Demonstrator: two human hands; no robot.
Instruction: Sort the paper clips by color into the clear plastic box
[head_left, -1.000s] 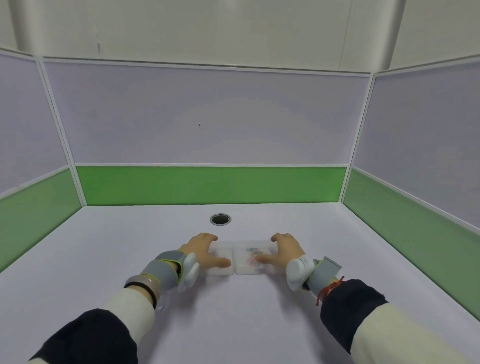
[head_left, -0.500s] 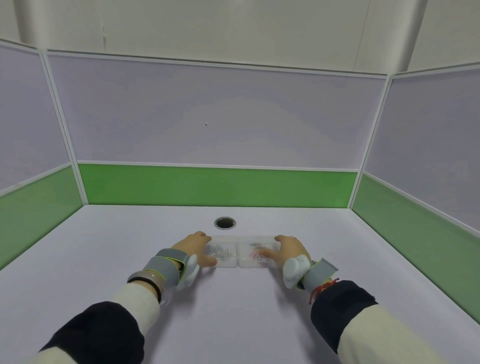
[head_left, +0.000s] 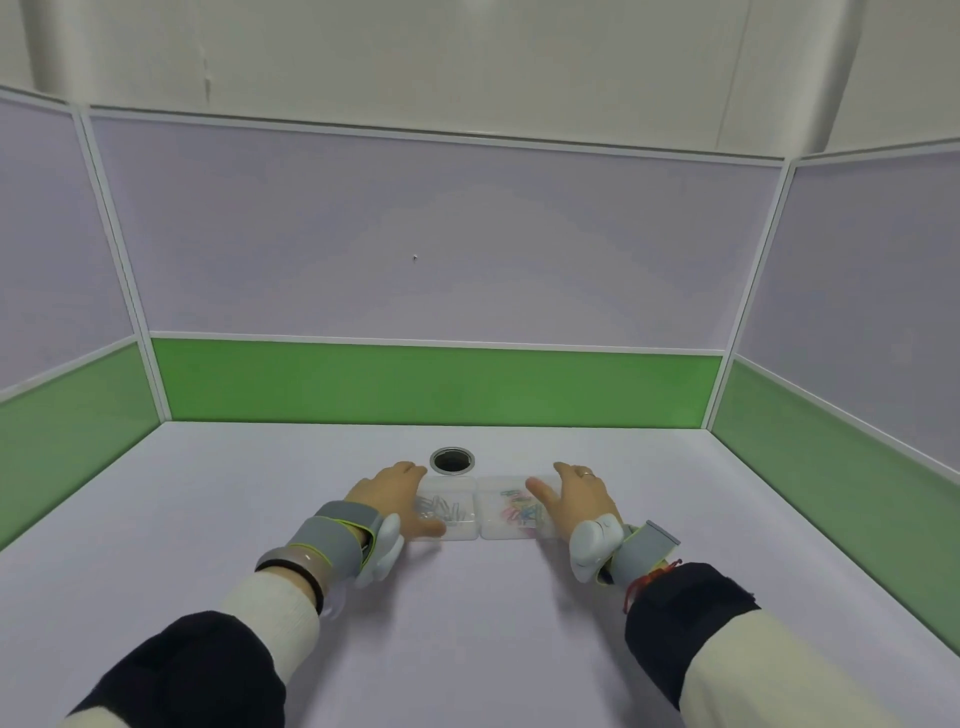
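Note:
Two clear plastic boxes stand side by side on the white table. The left box holds several silver paper clips. The right box holds several coloured paper clips, pink, blue and green among them. My left hand grips the left box at its left side, thumb along the near edge. My right hand grips the right box at its right side, with the thumb over the clips. Both wrists wear grey straps with white devices.
A round metal-rimmed hole lies in the table just behind the boxes. Green and lilac partition walls close the desk on three sides.
The boxes and both hands have shifted a little farther from me, toward the hole. My left thumb now leaves the silver clips uncovered.

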